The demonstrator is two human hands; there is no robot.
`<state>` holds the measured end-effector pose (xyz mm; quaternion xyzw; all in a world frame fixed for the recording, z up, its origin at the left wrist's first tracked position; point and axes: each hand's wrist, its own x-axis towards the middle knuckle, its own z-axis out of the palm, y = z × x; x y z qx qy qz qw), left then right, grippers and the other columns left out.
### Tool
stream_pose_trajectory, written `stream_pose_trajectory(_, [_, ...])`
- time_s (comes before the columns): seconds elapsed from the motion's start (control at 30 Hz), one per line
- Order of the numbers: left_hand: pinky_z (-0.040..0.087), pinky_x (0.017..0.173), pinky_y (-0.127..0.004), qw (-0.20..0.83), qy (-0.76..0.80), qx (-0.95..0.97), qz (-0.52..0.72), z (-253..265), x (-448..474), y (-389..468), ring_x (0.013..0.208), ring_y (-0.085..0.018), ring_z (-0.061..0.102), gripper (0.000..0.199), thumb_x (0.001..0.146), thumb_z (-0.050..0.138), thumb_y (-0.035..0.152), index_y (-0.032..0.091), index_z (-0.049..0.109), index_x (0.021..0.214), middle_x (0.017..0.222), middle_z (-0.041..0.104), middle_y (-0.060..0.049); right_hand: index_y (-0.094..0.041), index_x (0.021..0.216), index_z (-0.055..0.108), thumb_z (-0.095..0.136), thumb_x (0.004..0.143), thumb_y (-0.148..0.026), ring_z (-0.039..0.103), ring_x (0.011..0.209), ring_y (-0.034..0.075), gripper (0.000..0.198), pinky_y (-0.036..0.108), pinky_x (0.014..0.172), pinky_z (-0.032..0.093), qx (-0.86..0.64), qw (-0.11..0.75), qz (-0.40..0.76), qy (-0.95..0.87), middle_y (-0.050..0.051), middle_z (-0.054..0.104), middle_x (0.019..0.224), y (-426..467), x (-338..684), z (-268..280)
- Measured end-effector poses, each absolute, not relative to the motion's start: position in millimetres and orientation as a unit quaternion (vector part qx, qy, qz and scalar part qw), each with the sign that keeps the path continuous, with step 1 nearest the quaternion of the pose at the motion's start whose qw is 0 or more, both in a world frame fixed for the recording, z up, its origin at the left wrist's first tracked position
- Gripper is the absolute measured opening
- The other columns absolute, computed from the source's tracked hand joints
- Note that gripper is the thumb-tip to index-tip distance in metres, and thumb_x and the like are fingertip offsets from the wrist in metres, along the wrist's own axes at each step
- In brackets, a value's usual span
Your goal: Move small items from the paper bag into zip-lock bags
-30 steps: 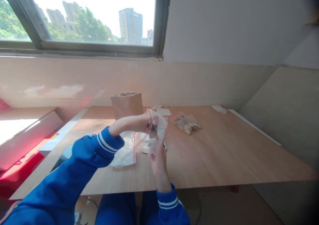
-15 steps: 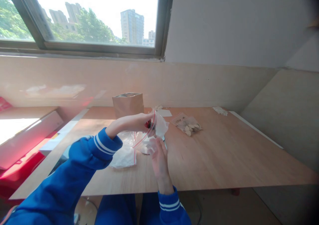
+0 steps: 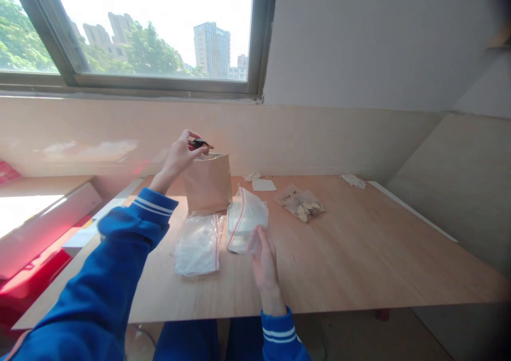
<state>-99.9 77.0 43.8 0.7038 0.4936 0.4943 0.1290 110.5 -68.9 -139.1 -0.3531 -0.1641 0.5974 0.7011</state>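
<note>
My left hand (image 3: pixel 180 154) is raised over the open top of a standing brown paper pouch (image 3: pixel 207 182) and pinches a small dark object (image 3: pixel 200 144) between its fingertips. My right hand (image 3: pixel 264 259) holds up a clear zip bag with a red seal line (image 3: pixel 244 220) by its lower corner, just above the wooden table (image 3: pixel 359 254). Another clear zip bag with a red line (image 3: pixel 198 244) lies flat on the table left of it, in front of the pouch.
A small clear bag of pale pieces (image 3: pixel 302 204) lies to the right of the pouch. White scraps (image 3: pixel 263 184) and a crumpled bit (image 3: pixel 353 180) sit near the back wall. A window runs above; red items (image 3: pixel 27 276) lie lower left.
My left hand came out of the clear bag with the small dark object and rose up and left to the pouch's mouth. The clear bag sank lower in my right hand.
</note>
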Motion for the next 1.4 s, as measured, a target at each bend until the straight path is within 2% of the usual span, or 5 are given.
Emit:
stream_pose_trajectory(0.6, [0.042,0.063,-0.025,0.032,0.655,0.656,0.374,14,-110,104,0.070,-0.018,0.062,0.024,0.076,0.057,0.037,0.015,0.066,0.082,0.080,0.070,-0.008,-0.020,0.085,0.066,0.081,0.065,-0.040,0.058,0.063,0.007,0.032,0.015,0.046,0.041,-0.330,0.687,0.630,-0.148,-0.004,0.064,0.075,-69,113,-140])
stream_pose_trajectory(0.87, [0.037,0.058,-0.030,-0.047,0.692,0.676,0.248,19,-103,91,0.067,-0.024,0.062,0.047,0.088,0.036,0.045,0.017,0.063,0.063,0.068,0.067,-0.013,-0.020,0.087,0.068,0.081,0.065,-0.037,0.060,0.067,0.008,0.031,0.015,0.047,0.043,-0.334,0.679,0.645,-0.107,-0.003,0.066,0.081,-69,113,-143])
stream_pose_trajectory(1.07, [0.043,0.064,-0.032,-0.061,0.705,0.674,0.213,18,-98,85,0.078,-0.029,0.064,0.051,0.091,0.031,0.048,0.016,0.065,0.070,0.076,0.068,-0.016,-0.020,0.086,0.069,0.080,0.065,-0.034,0.060,0.064,0.008,0.028,0.015,0.046,0.043,-0.327,0.678,0.652,-0.096,-0.004,0.068,0.077,-69,114,-141])
stream_pose_trajectory(1.27, [0.045,0.072,-0.032,-0.080,0.695,0.661,0.273,14,-89,73,0.087,-0.026,0.064,0.033,0.090,0.035,0.033,0.013,0.061,0.093,0.089,0.068,-0.015,-0.021,0.089,0.068,0.078,0.067,-0.031,0.064,0.069,0.011,0.027,0.019,0.051,0.046,-0.316,0.671,0.668,-0.062,-0.002,0.071,0.084,-68,114,-141])
stream_pose_trajectory(1.4, [0.044,0.072,-0.031,0.023,0.630,0.715,0.301,-3,-72,54,0.084,-0.022,0.062,0.029,0.089,0.039,0.035,0.016,0.060,0.094,0.088,0.067,-0.010,-0.021,0.078,0.061,0.071,0.074,-0.035,0.058,0.060,0.011,0.017,0.022,0.050,0.043,-0.245,0.660,0.700,-0.120,-0.003,0.062,0.069,-68,112,-141])
